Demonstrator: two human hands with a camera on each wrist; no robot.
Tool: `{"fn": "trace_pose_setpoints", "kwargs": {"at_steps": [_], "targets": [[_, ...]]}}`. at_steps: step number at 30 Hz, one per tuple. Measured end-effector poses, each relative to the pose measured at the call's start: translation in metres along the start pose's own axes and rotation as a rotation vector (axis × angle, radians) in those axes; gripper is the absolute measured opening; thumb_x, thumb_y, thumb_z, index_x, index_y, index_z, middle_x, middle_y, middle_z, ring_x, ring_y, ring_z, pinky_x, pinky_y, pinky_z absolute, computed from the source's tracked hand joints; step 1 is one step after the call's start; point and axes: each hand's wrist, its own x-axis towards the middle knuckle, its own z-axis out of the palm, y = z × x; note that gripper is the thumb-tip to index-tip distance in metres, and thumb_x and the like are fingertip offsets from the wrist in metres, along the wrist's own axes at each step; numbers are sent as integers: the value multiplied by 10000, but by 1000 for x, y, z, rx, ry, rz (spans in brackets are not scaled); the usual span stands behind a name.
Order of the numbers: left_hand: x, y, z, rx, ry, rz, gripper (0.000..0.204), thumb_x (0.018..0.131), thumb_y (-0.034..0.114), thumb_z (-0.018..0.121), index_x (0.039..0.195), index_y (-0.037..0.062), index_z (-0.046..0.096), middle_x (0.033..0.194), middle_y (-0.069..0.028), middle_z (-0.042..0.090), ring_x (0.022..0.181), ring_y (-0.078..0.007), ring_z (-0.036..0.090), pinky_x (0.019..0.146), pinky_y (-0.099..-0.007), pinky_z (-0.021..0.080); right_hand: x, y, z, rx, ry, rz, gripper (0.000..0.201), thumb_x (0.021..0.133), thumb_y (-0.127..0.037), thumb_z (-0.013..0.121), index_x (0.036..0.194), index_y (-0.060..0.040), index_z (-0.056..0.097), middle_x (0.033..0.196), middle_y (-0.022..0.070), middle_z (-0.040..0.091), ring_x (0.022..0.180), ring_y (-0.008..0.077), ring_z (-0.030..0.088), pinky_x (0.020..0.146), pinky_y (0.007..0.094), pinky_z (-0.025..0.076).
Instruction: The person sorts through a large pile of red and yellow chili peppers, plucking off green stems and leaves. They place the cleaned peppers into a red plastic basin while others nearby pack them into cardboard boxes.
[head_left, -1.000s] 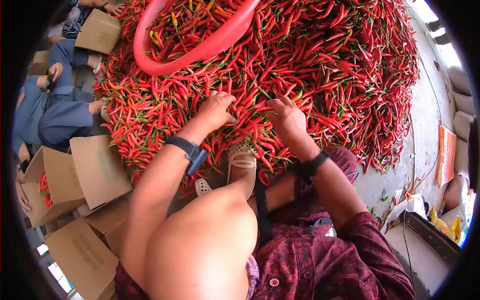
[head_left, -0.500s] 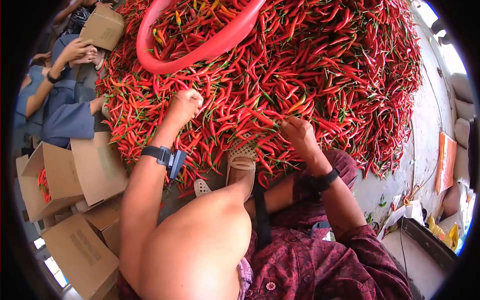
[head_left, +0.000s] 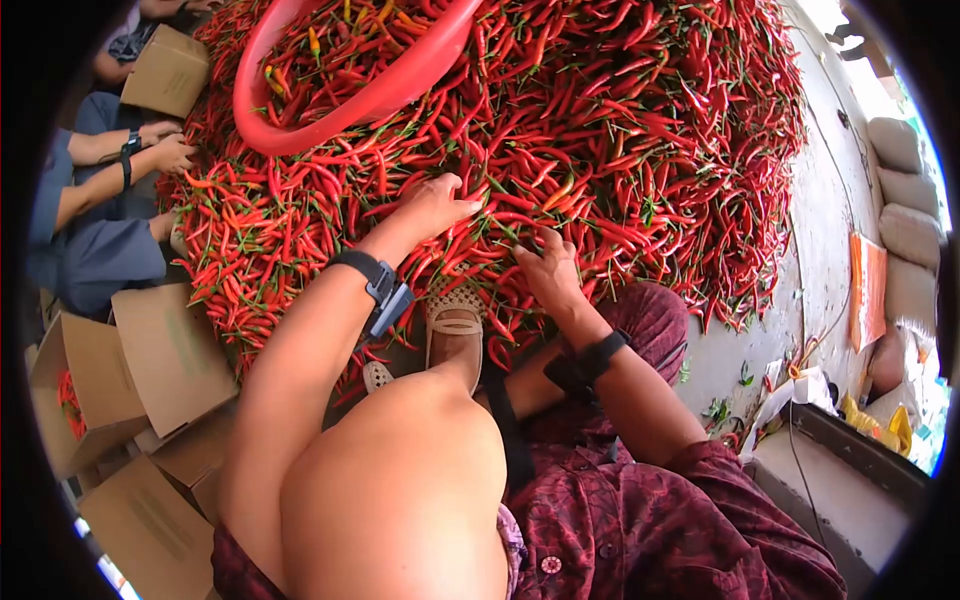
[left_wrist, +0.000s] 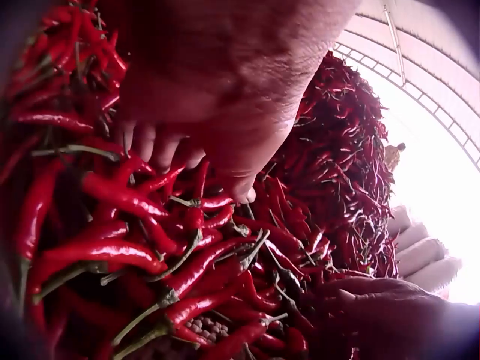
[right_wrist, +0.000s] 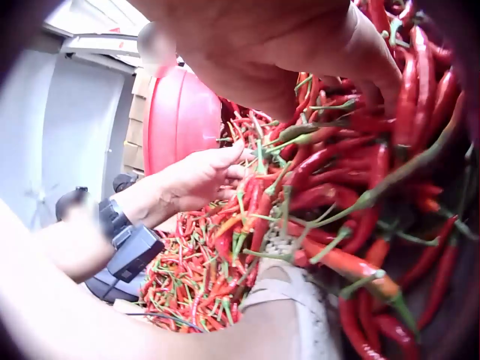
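Observation:
A large heap of red chili peppers [head_left: 600,120] with green stems spreads in front of me. My left hand [head_left: 437,207] reaches over the near middle of the heap, its thumb apart from the fingers. In the left wrist view its fingers [left_wrist: 154,146] bend down among the peppers, and no pepper shows between them and the thumb. To its right, my right hand [head_left: 551,268] touches the peppers at the front with fingers spread. In the right wrist view the right hand's fingertips are partly hidden by its palm and lie among peppers.
A red plastic basin [head_left: 400,95] stands tilted on the heap, peppers inside. Open cardboard boxes [head_left: 165,360] are at the left, one holding peppers. Another person's hands [head_left: 165,150] are at the heap's left edge. My shoe [head_left: 455,320] is at its front. Sacks [head_left: 908,220] line the right.
My left hand swung left as a closed fist, then came back to the middle with its fingers loosened. The right hand's fingers have spread. The other person's hands moved down to the heap.

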Motion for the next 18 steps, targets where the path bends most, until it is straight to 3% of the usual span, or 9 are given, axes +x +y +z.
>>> {"fn": "trace_pose_setpoints", "kwargs": {"at_steps": [1,4,8,9,12,13,14,16,18], "targets": [[4,-9,5,-42,20,-12,702,760,485,642,1281,46,475,1228,-204,533,1150,-330,501,981,-408,382,7,4,8,36,43,-57,619,788,-296,631,1282,2,406,1180,302,465,1071,432,505,913,428,434],[7,-28,7,-45,50,-40,759,717,495,679,1295,54,464,1318,-221,451,1242,-350,415,1010,-425,357,40,36,18,467,-187,44,625,784,-286,636,1283,11,405,1197,299,456,1087,428,496,924,421,429],[-11,-15,-1,109,-138,-82,975,607,452,785,1378,55,341,1406,-214,341,1302,-338,340,1047,-406,328,22,19,17,15,58,-145,587,758,-223,657,1245,29,450,1107,282,558,1042,397,544,870,393,465],[-10,-16,-1,111,-142,-67,1006,594,437,799,1385,44,317,1404,-220,343,1301,-341,344,1047,-410,329,22,22,27,-60,176,-192,621,737,-211,689,1253,31,443,1055,277,592,990,364,588,831,375,485],[-7,-27,4,-11,-166,-68,1078,546,404,839,1382,7,287,1378,-231,383,1277,-331,390,1038,-390,337,38,30,28,434,-55,-83,659,737,-188,712,1280,34,411,1041,247,601,933,289,615,773,336,504],[-11,-26,3,-74,-156,-97,1072,539,404,842,1372,1,301,1370,-231,394,1269,-323,402,1034,-381,340,36,21,19,683,-148,62,463,806,-118,662,1218,-12,479,911,63,614,726,120,586,634,252,489],[-16,-25,2,-137,-146,-125,1067,532,403,846,1363,-5,314,1362,-230,405,1260,-315,415,1030,-372,343,29,6,4,726,-175,228,468,801,-133,678,1205,-5,479,858,45,613,714,127,589,620,242,497],[-20,-24,2,-269,-138,-118,1044,508,379,859,1330,-20,355,1341,-225,427,1237,-290,437,1007,-351,362,27,-2,-3,567,-265,109,720,730,-224,748,1279,75,390,1076,216,583,895,248,621,723,316,512],[-16,-29,14,-272,-137,-36,1027,501,360,864,1317,-24,370,1323,-223,446,1221,-290,450,1000,-349,368,35,2,21,146,-135,-10,846,663,-313,796,1282,85,380,1207,286,475,1083,341,531,857,373,471]]}}
